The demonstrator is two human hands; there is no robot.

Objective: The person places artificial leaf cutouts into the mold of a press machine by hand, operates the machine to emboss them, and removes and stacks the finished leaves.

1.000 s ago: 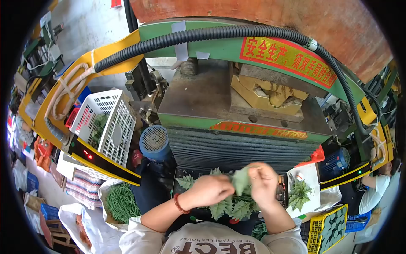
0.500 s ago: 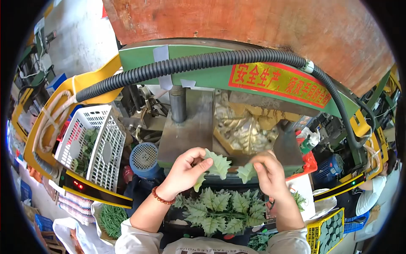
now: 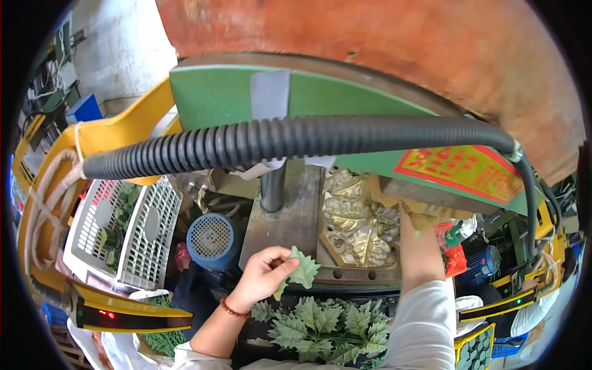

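Left hand (image 3: 266,275) pinching a green leaf (image 3: 304,271) above leafy sprigs (image 3: 327,327); gold mould (image 3: 361,225); right hand (image 3: 412,229) beside it, fingers obscured, grip unclear; red-and-gold sign (image 3: 459,174), its Chinese characters blurred beyond reading.

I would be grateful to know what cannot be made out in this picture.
In the head view:
Right hand: fingertips and anything they may hold, blurred beside the press's upper block.
Leaf in the left hand: its gripped end, covered by that hand.
Red-and-gold sign: lettering, blurred, partly behind the black hose.
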